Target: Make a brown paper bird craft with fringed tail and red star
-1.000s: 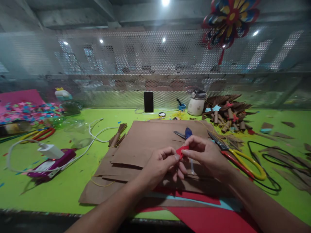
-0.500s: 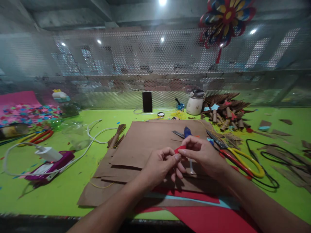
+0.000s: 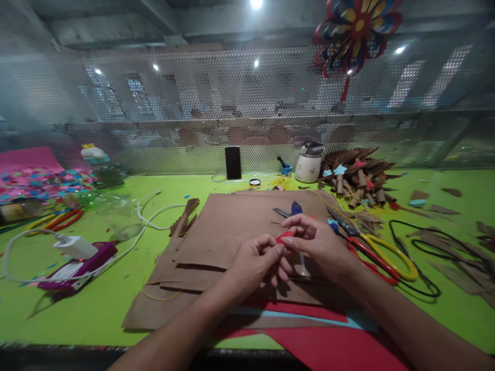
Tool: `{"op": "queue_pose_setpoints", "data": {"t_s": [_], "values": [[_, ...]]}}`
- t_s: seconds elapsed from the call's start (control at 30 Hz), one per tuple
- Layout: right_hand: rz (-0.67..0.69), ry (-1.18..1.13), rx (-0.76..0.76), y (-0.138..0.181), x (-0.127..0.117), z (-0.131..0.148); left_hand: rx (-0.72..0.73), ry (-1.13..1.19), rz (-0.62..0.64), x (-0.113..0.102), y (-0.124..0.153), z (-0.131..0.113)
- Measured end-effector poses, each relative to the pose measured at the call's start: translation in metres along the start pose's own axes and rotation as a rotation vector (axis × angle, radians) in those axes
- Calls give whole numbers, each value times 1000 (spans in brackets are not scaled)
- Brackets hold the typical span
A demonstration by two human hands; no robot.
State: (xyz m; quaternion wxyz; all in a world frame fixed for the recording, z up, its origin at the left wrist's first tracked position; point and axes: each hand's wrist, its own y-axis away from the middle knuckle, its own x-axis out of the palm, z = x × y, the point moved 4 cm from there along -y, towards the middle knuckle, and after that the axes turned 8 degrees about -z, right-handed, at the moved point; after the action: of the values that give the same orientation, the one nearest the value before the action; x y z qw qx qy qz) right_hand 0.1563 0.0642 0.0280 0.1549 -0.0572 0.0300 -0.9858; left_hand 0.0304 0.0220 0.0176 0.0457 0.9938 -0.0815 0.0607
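Observation:
Between my two hands is a small piece of red paper (image 3: 284, 237), partly hidden by the fingers. My left hand (image 3: 257, 263) pinches its lower left side with thumb and forefinger, the other fingers curled below. From the right, my right hand (image 3: 315, 242) pinches the same piece between thumb and fingertips. Both hands hover over a stack of brown paper sheets (image 3: 228, 221). Behind the right hand lies a blue hot glue gun (image 3: 296, 207), with a clear glue stick (image 3: 302, 264) showing below the hand. Scissors with red and yellow handles (image 3: 390, 257) lie beside my right wrist.
Red paper (image 3: 332, 345) overhangs the table's front edge. On the left are a purple power strip (image 3: 77, 268) with a white charger (image 3: 75, 247) and many small paper stars (image 3: 46, 183). A white bottle (image 3: 308, 165) and folded brown paper pieces (image 3: 359, 175) stand at the back right. A black cable (image 3: 421, 286) curls at right.
The fingers of my right hand have shifted slightly on the red paper, and more of it shows now. The whole view has moved a little; the left hand keeps its pinch.

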Motion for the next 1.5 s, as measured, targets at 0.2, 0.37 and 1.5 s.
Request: {"op": "queue_pose_setpoints", "data": {"t_s": [0.2, 0.37, 1.5], "values": [[-28, 119, -13, 3, 2, -2, -52, -25, -42, -2, -1, 7], [-84, 132, 20, 6, -2, -12, 0, 17, -6, -1, -3, 15], [131, -50, 87, 6, 7, -6, 82, -89, -14, -4, 1, -7]]}}
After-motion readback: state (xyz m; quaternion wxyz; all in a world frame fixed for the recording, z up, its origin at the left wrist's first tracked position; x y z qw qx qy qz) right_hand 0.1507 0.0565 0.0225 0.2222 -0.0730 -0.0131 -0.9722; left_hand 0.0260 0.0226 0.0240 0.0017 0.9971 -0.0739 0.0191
